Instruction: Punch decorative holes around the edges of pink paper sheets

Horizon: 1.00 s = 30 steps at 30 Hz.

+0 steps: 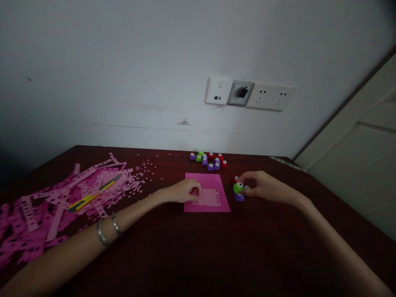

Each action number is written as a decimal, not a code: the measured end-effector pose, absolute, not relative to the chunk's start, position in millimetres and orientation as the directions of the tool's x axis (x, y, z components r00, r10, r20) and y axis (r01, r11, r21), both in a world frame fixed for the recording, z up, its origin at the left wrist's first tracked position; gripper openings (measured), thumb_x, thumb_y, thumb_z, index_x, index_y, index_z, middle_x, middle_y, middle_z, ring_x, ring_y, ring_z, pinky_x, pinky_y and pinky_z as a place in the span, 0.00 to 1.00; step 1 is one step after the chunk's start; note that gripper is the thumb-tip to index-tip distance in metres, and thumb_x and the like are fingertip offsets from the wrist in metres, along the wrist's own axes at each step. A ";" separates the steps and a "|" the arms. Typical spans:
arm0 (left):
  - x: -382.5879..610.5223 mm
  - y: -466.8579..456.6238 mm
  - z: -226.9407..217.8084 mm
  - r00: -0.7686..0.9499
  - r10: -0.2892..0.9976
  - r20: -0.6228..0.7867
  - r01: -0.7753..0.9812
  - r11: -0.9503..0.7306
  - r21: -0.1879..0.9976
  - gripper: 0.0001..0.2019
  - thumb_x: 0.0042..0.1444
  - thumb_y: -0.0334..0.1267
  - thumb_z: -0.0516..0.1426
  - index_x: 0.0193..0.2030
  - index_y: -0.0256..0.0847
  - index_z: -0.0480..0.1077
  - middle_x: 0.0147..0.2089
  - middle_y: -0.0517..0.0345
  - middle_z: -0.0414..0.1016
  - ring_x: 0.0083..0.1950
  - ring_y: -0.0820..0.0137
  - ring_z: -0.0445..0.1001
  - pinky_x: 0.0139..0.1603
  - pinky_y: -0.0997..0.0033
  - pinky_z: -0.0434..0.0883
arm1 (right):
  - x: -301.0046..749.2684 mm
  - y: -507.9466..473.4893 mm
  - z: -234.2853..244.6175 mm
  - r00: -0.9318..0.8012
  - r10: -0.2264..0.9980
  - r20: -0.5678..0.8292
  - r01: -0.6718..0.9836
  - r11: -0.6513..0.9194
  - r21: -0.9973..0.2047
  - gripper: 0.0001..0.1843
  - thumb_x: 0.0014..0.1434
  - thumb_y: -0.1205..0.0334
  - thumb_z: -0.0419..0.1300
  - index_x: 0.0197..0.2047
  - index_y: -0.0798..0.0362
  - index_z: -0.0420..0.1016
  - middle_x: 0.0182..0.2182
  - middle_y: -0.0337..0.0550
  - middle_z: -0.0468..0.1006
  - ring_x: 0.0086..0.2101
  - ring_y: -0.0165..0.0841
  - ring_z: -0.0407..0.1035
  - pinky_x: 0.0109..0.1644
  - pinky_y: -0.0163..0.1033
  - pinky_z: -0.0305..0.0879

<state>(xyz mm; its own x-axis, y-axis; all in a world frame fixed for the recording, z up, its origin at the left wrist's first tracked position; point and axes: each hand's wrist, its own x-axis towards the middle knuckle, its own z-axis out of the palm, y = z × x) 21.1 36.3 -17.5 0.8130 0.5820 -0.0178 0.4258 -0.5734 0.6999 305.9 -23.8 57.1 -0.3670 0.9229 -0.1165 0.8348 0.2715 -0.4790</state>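
Plain grey-white wall (139,74) rises behind a dark reddish-brown surface (198,251), with a row of socket plates (270,97) on it and a panelled door (355,156) at the right. On the surface lies a bright pink sheet (204,179), and on that a smaller, paler sheet (210,198) with a column of dark marks near its right edge. Left hand (198,196) rests at the paler sheet's left side, fingers curled and thumb close by (whether it pinches the paper or merely presses it, I cannot tell). Right of the sheets, the right hand (242,185) curves its thumb and forefinger to a green punch (238,188), which sits among red and purple ones; how firm that grip is, I cannot tell. More coloured punches (210,166) cluster near the wall. Far left, hole-riddled pink strips (31,212) lie heaped, a yellow cutter (89,199) on top, with tiny cut-outs (136,181) scattered alongside.
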 end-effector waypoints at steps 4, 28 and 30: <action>21.3 36.1 -16.0 0.815 0.579 -0.016 0.427 -0.582 0.693 0.10 0.47 0.39 0.61 0.33 0.36 0.68 0.33 0.59 0.67 0.33 0.74 0.65 0.34 0.75 0.63 | 341.7 -12.3 57.0 -0.227 0.973 -0.042 0.899 0.194 -0.392 0.13 0.50 0.56 0.60 0.38 0.54 0.75 0.35 0.46 0.78 0.35 0.38 0.71 0.38 0.39 0.64; 22.2 37.5 -12.0 0.787 0.616 0.029 0.383 -0.524 0.761 0.09 0.45 0.40 0.61 0.30 0.36 0.70 0.29 0.59 0.69 0.31 0.74 0.66 0.33 0.74 0.63 | 368.5 -1.1 43.4 -0.125 0.992 0.019 0.931 0.124 -0.343 0.17 0.53 0.53 0.55 0.40 0.55 0.75 0.38 0.49 0.78 0.37 0.39 0.71 0.40 0.39 0.66; 22.9 46.6 -8.9 0.722 0.685 0.096 0.354 -0.485 0.800 0.09 0.47 0.40 0.59 0.31 0.36 0.70 0.29 0.59 0.70 0.30 0.74 0.66 0.32 0.74 0.63 | 355.5 -5.4 50.4 -0.199 0.980 0.025 0.912 0.194 -0.362 0.16 0.54 0.53 0.54 0.39 0.54 0.75 0.37 0.47 0.78 0.36 0.38 0.71 0.40 0.39 0.65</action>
